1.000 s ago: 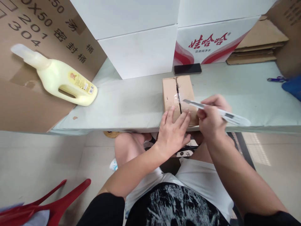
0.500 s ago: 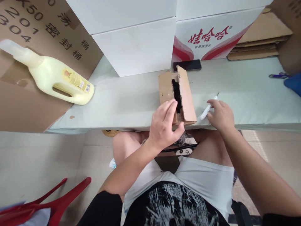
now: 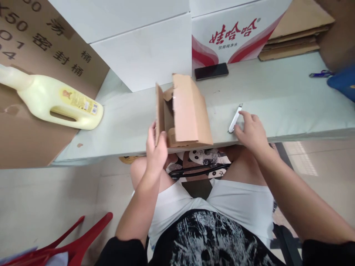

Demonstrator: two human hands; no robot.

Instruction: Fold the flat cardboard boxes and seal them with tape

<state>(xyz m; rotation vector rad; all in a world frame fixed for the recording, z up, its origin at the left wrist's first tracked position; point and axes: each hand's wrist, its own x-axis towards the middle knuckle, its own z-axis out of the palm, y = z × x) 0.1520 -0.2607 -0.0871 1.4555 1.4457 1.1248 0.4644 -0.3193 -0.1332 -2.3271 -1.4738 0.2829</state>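
Observation:
A small brown cardboard box stands near the table's front edge, its top flaps parted and its dark inside partly showing. My left hand grips the left flap at its near end, thumb on the inner side and fingers outside. To the right of the box, a white utility knife lies on the cloth with its blade tip pointing away from me. Beside it is my right hand, fingers apart, thumb and fingertips right at the knife's edge without closing round it.
A black phone lies behind the box, before stacked white cartons. On the left a yellow bottle rests against a large carton. Flattened cardboard and a blue item are at right; a red chair stands lower left.
My left hand has moved left from the box top onto its left flap, which now stands raised. The box has shifted left and its opening is wider. My right hand has let go of the knife.

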